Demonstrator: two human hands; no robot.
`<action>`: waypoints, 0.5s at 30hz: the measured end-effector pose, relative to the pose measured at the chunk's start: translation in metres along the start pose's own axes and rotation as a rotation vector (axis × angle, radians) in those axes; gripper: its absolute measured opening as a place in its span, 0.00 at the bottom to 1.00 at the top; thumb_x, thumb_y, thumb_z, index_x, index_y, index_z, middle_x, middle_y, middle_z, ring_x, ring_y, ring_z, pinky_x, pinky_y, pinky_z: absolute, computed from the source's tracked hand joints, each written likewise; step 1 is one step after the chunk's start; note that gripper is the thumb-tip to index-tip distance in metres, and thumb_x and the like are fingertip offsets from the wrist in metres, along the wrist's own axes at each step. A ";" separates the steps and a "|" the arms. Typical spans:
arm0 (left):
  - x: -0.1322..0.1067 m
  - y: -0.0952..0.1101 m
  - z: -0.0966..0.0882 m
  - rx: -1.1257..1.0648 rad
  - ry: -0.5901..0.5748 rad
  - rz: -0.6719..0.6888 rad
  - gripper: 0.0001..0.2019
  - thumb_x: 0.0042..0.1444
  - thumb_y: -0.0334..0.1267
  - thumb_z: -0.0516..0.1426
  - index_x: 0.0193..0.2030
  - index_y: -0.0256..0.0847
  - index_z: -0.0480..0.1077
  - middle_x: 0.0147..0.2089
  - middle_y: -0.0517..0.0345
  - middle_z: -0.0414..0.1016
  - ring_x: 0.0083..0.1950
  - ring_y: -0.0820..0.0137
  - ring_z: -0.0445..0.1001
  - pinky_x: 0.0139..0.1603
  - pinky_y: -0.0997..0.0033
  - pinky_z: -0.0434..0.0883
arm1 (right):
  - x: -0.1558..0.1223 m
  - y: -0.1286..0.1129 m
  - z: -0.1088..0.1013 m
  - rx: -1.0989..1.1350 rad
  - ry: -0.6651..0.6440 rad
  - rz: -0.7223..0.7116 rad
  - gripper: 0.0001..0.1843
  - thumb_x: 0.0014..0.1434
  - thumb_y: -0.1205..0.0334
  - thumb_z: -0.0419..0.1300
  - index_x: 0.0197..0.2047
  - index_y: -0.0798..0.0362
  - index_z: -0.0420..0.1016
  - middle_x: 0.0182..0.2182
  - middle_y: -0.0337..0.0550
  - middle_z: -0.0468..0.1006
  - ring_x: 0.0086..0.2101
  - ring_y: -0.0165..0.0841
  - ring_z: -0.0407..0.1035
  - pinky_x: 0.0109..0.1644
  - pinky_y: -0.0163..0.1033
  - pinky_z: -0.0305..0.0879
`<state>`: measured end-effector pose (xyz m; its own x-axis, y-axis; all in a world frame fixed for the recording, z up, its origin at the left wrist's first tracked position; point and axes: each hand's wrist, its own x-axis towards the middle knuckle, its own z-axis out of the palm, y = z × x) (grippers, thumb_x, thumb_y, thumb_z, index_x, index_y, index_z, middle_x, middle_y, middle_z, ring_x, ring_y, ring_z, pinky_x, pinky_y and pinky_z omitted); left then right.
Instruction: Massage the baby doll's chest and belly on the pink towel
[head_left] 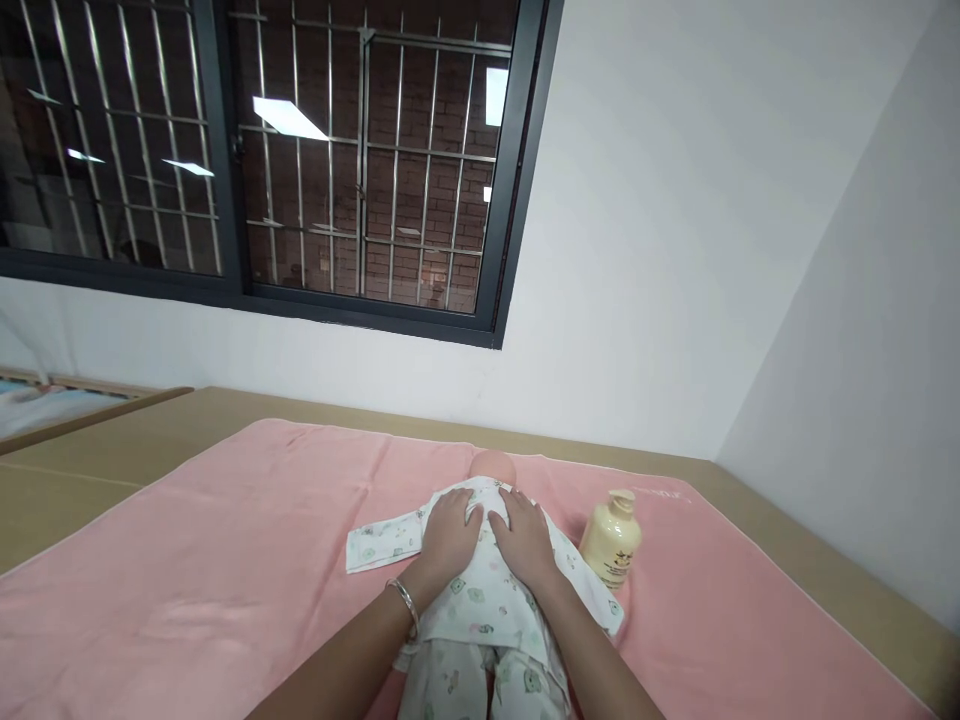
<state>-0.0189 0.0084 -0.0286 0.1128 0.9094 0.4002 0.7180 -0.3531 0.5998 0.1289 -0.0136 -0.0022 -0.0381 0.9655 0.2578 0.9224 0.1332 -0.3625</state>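
A baby doll (pixel 493 465) lies on a pink blanket (pixel 262 520), its head toward the wall. It wears a white printed top (pixel 480 600) and matching trousers (pixel 450 680); one sleeve stretches out to the left, the other slants down to the right. My left hand (pixel 452 535) rests flat on the upper left of the top, a silver bangle at its wrist. Opposite it, my right hand (pixel 523 535) lies flat on the upper right, fingers extended. The doll's face cannot be seen. To the right stands a pale yellow pump bottle (pixel 613 540).
The blanket covers a tan padded surface (pixel 82 500) that runs up to a white wall (pixel 637 250). Above is a dark-framed window (pixel 375 305) with metal bars behind it. At far left a wooden-edged bed or crib (pixel 97 420) shows in part.
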 end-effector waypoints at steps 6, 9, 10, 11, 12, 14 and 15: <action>0.006 -0.003 -0.005 0.023 -0.043 0.069 0.22 0.61 0.39 0.47 0.61 0.38 0.66 0.62 0.49 0.70 0.63 0.61 0.65 0.66 0.58 0.58 | 0.006 0.004 0.003 0.057 -0.018 -0.041 0.30 0.65 0.51 0.47 0.67 0.52 0.59 0.66 0.48 0.59 0.67 0.39 0.48 0.68 0.48 0.40; 0.006 -0.001 -0.009 0.013 -0.082 0.151 0.22 0.60 0.33 0.46 0.59 0.42 0.67 0.61 0.52 0.71 0.62 0.63 0.66 0.65 0.60 0.60 | 0.001 -0.002 -0.003 0.031 -0.002 -0.070 0.28 0.65 0.54 0.48 0.65 0.52 0.62 0.64 0.49 0.63 0.65 0.39 0.52 0.67 0.47 0.42; 0.006 0.000 -0.011 0.013 -0.100 0.185 0.22 0.59 0.31 0.46 0.58 0.43 0.69 0.60 0.53 0.72 0.61 0.65 0.67 0.64 0.61 0.61 | -0.001 -0.005 -0.007 0.022 -0.001 -0.096 0.26 0.65 0.56 0.48 0.64 0.52 0.64 0.63 0.49 0.65 0.64 0.39 0.54 0.66 0.45 0.45; 0.005 0.002 -0.012 0.018 -0.114 0.210 0.23 0.57 0.29 0.46 0.56 0.44 0.70 0.58 0.54 0.73 0.60 0.65 0.68 0.63 0.62 0.62 | -0.004 -0.009 -0.012 0.015 -0.007 -0.125 0.25 0.64 0.58 0.48 0.62 0.51 0.67 0.61 0.48 0.67 0.62 0.39 0.58 0.64 0.43 0.48; 0.004 0.005 -0.014 0.031 -0.119 0.220 0.23 0.56 0.27 0.46 0.54 0.44 0.72 0.56 0.55 0.74 0.59 0.66 0.69 0.62 0.63 0.62 | -0.007 -0.012 -0.017 0.010 -0.021 -0.154 0.24 0.63 0.59 0.48 0.61 0.50 0.69 0.59 0.47 0.70 0.59 0.39 0.62 0.61 0.41 0.52; 0.001 0.011 -0.016 0.078 -0.093 0.184 0.22 0.54 0.26 0.47 0.50 0.44 0.74 0.54 0.54 0.76 0.57 0.65 0.70 0.61 0.64 0.64 | -0.011 -0.015 -0.026 0.005 -0.063 -0.178 0.22 0.61 0.62 0.49 0.56 0.47 0.73 0.55 0.44 0.74 0.53 0.37 0.68 0.54 0.37 0.58; 0.000 0.014 -0.017 0.107 -0.071 0.145 0.21 0.54 0.26 0.47 0.49 0.43 0.74 0.53 0.53 0.77 0.55 0.64 0.71 0.59 0.64 0.64 | -0.012 -0.016 -0.029 0.004 -0.085 -0.165 0.22 0.61 0.62 0.49 0.55 0.46 0.74 0.53 0.42 0.76 0.50 0.37 0.70 0.51 0.36 0.60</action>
<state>-0.0206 -0.0005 -0.0087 0.2662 0.8652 0.4249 0.7591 -0.4599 0.4608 0.1260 -0.0337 0.0266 -0.2217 0.9457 0.2376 0.8992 0.2925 -0.3254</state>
